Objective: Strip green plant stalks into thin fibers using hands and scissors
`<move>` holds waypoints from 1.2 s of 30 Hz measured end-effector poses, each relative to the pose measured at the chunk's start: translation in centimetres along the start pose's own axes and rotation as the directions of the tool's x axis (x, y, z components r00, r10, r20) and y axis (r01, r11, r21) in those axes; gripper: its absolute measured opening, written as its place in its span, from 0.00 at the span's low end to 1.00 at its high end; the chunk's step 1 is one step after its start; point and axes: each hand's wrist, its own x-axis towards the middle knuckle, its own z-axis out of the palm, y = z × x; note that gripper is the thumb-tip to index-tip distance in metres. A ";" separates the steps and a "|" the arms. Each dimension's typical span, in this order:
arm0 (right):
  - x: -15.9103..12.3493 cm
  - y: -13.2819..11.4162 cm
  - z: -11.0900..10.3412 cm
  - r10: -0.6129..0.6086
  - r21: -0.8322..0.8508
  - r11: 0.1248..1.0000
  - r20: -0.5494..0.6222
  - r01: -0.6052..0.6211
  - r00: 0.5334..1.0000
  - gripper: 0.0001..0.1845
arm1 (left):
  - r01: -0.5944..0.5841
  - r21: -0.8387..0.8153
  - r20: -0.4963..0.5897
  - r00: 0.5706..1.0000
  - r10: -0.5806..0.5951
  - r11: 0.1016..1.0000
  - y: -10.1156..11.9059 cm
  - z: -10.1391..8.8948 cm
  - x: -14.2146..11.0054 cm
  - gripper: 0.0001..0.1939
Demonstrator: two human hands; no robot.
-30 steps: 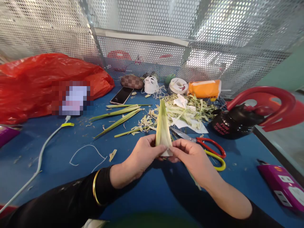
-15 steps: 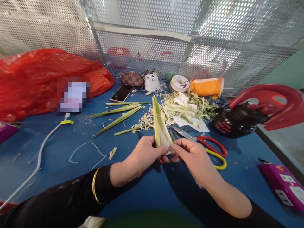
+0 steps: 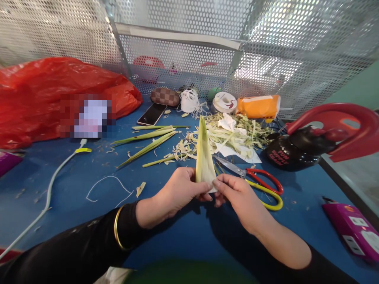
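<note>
A pale yellow-green leaf sheath point(image 3: 203, 157), broad and whitish at its base, stands upright between my hands with its pointed tip away from me. My left hand point(image 3: 182, 189) pinches its lower left side, thumb across the front. At the lower right corner, the thumb and fingers of my right hand point(image 3: 242, 199) are closed on the base edge. Some fingertips are hidden behind the sheath. Just beyond my right hand lie scissors point(image 3: 232, 166) with one red and one yellow handle. Green stalks point(image 3: 152, 147) lie on the blue table point(image 3: 177, 240), ahead of my left hand.
A heap of leaf trimmings point(image 3: 251, 134) sits behind the scissors. Farther back are a phone point(image 3: 152, 114), a checkered case point(image 3: 164, 97), white string point(image 3: 189, 101), a ribbon spool point(image 3: 224, 102) and an orange packet point(image 3: 258, 106). A black bottle point(image 3: 291, 152) stands right; a red bag point(image 3: 59, 86) lies left.
The sheath tip swung left, then back to upright. Both hands kept their pinch on its base. A thin green strip seen below my right hand earlier no longer shows.
</note>
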 end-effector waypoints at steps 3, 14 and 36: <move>0.1 0.1 -0.1 0.032 0.085 0.996 0.021 -0.034 0.999 0.15 | 0.008 -0.022 0.030 1.000 -0.008 1.000 0.0 -0.1 0.1 0.03; 0.2 -0.3 0.2 0.191 0.282 0.937 0.080 -0.206 0.978 0.19 | 0.006 -0.015 0.048 0.999 -0.005 1.000 -0.2 -0.4 0.3 0.03; -0.3 -0.4 -0.3 -0.147 -0.413 0.905 -0.070 0.105 0.987 0.07 | -0.147 0.205 -0.078 0.983 0.166 0.968 -1.9 -0.8 1.0 0.09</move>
